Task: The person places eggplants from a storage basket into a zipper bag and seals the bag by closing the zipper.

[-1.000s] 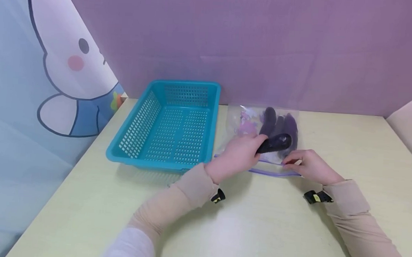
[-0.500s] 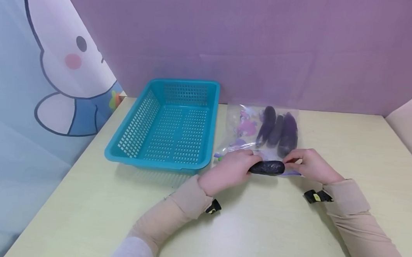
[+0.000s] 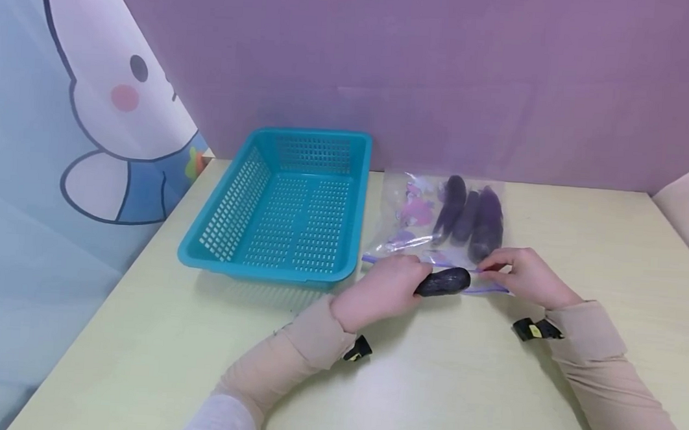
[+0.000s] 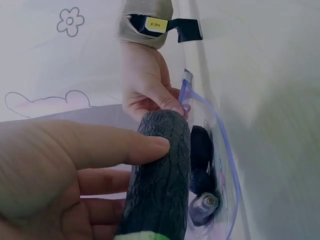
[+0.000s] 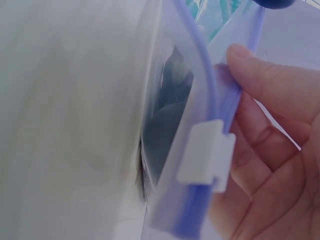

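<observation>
- Change: I find the held eggplant (image 3: pixel 445 282), raised above the see-through bag (image 3: pixel 398 240) a second ago, now lowered to the front of its mouth. The right hand (image 3: pixel 528 276) has stayed at the bag's near right corner.
- Bearing on the work: I judge the piece to be level with the opening, though outside it; three eggplants (image 3: pixel 487 226) lie within.
- Left hand (image 3: pixel 378 293): thumb and fingers pinch the held eggplant, free end towards the right hand. The forearm reaches in from lower left, near the basket (image 3: pixel 259 273).
- Right hand: pinches the purple zip edge (image 3: pixel 485 290) just beside the white slider (image 5: pixel 202 155); the mouth stands parted there.
- Whether eggplant and zip edge touch, I cannot tell.
</observation>
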Demonstrator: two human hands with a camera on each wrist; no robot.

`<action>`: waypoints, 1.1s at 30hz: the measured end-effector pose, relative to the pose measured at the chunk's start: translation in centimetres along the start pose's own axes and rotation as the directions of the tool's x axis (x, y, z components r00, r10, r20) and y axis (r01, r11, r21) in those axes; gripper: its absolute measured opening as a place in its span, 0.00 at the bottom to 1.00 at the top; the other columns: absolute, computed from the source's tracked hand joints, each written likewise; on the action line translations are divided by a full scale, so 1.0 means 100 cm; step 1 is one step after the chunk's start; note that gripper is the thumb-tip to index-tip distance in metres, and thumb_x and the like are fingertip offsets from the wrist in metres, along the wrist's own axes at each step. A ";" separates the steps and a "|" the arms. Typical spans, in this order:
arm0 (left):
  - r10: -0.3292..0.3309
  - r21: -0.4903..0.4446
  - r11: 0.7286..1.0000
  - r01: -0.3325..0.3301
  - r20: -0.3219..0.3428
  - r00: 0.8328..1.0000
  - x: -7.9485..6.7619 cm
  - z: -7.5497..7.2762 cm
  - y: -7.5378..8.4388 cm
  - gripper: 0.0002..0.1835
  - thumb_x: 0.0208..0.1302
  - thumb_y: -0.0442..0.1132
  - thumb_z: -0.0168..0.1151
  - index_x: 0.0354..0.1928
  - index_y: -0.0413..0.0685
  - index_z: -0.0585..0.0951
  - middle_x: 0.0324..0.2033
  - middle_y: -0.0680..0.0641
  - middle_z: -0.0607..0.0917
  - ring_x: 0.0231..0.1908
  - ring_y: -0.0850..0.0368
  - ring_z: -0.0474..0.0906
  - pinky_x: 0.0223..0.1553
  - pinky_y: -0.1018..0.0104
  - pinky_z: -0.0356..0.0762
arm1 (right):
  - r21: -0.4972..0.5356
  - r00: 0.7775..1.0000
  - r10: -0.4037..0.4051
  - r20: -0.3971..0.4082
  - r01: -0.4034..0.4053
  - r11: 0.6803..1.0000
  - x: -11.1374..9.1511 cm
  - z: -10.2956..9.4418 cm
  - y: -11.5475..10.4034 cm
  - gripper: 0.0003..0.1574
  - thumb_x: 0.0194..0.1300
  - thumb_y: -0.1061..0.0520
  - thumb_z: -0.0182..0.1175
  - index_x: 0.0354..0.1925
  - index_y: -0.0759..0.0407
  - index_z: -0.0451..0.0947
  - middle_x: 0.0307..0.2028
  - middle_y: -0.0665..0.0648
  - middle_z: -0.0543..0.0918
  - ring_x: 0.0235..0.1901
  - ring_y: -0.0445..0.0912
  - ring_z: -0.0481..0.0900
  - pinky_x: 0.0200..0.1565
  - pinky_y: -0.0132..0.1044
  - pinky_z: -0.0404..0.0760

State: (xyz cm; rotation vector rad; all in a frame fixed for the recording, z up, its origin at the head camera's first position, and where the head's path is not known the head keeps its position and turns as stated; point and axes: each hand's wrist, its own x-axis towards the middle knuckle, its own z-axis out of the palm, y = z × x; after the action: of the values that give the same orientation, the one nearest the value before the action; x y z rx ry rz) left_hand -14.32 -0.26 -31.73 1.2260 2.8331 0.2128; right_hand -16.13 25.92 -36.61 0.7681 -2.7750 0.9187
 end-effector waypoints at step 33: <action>-0.118 -0.904 0.165 0.395 0.379 0.918 0.030 0.044 -0.005 0.21 0.71 0.34 0.50 0.62 0.31 0.67 0.52 0.32 0.79 0.49 0.44 0.80 0.48 0.62 0.80 | 0.022 0.999 0.037 -0.033 -0.036 0.999 0.001 -0.002 -0.003 0.07 0.52 0.69 0.66 0.31 0.60 0.85 0.30 0.54 0.85 0.31 0.27 0.75 0.30 0.25 0.78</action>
State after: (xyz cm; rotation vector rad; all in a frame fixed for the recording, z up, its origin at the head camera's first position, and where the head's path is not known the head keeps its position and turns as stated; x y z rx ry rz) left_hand -16.28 2.04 -36.14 0.3492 1.8220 1.4684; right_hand -16.05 25.78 -36.31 0.7001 -2.7633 0.9597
